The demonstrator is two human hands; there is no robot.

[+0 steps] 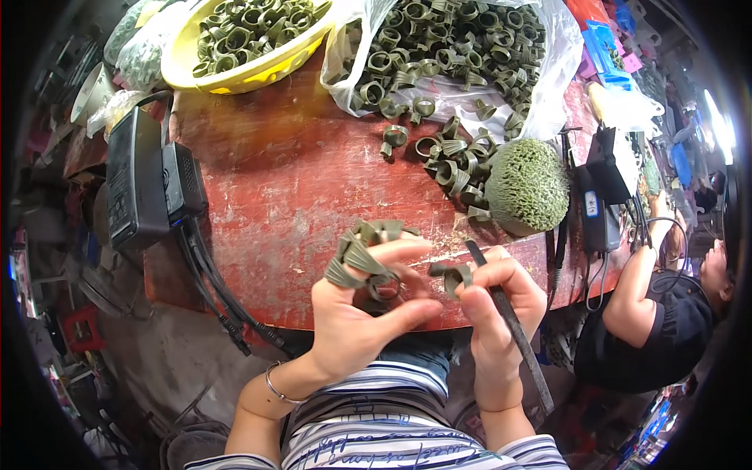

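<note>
My left hand point(352, 309) holds several olive-green ribbed plastic ring pieces point(352, 262) bunched around its curled fingers, with the thumb and forefinger apart. To its right, my right hand point(505, 301) pinches one green ring piece point(455, 278) between thumb and forefinger. A slim dark flat stick point(513, 329) also lies in that hand, running from above the fingertips down past the wrist. The pinched ring is close to the left fingertips, without visible contact. Beyond the hands, loose ring pieces point(454, 168) lie beside a porous green ball point(529, 186).
A yellow basin point(184, 82) and a clear plastic bag point(560, 74), both full of ring pieces, stand at the far side of the worn red table point(274, 196). Black devices with cables point(141, 180) sit at left; black adapters point(599, 211) at right. Another person point(650, 329) sits at right.
</note>
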